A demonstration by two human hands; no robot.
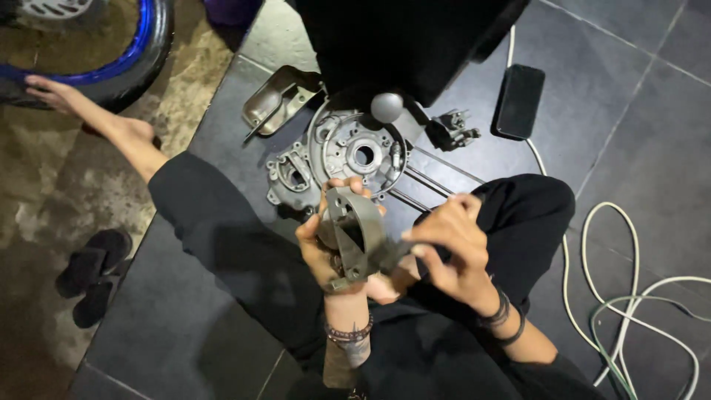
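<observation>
I sit on a dark tiled floor with my legs in black trousers spread out. My left hand (320, 248) grips a grey metal engine part (354, 230), a curved cast housing, held up in front of me. My right hand (452, 244) pinches the lower right end of that same part, fingers bent around it. Both wrists wear dark bead bracelets. Just beyond my hands lies a round grey engine cover (355, 152) with a central hole, flat on the floor.
A metal tray (275, 100) and a smaller casting (290, 176) lie by the cover. A dark phone (519, 100) and a small clamp-like part (452, 130) lie to the right. White cables (592, 252) loop at right. A blue-rimmed wheel (126, 59) and black sandals (92, 278) are at left.
</observation>
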